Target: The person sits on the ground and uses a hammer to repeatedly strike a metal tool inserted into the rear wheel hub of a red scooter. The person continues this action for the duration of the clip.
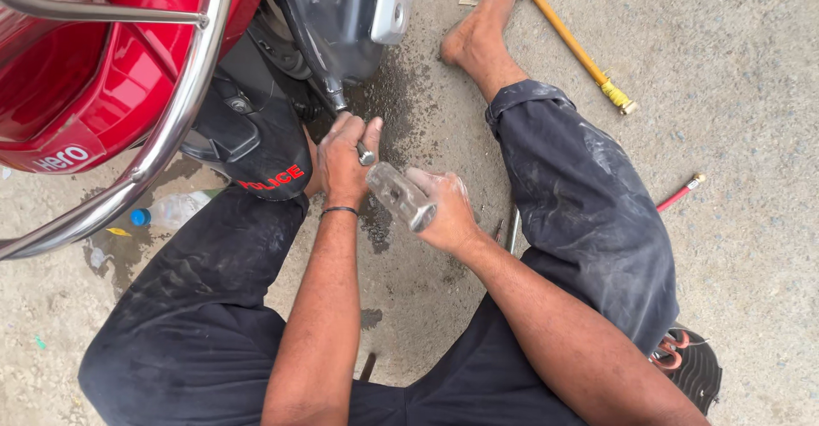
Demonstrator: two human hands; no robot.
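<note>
Nearest the lens we record two bare forearms running up from the bottom edge, over dark, dust-marked trousers on legs spread across the grey concrete ground [751,76]; we take the person to be seated there, facing a red scooter [77,76] with a chromed tubular guard rail [183,93] and a black lower body panel [256,149].

We note the left hand [345,162], a thin black band at its wrist, up against the dark underside of the scooter; its fingers are curled together around a small silver metal cylindrical piece [365,154], which shows between thumb and fingers; what that piece is we cannot tell.

We note the right hand [448,208] just beside the left, closed firmly on the handle of a steel hammer with a scuffed silver head [401,196]; the head points towards the left hand and lies close under the silver piece; whether the two touch cannot be told.

Elsewhere we observe: a dark wet stain on the concrete below the scooter; a clear plastic bottle with a blue cap [171,211] lying under the guard rail; a long yellow-handled tool [580,51] beyond the bare right foot; a thin red-handled tool [680,193] on the far right; a black and red sandal [695,362] by the right thigh.
</note>
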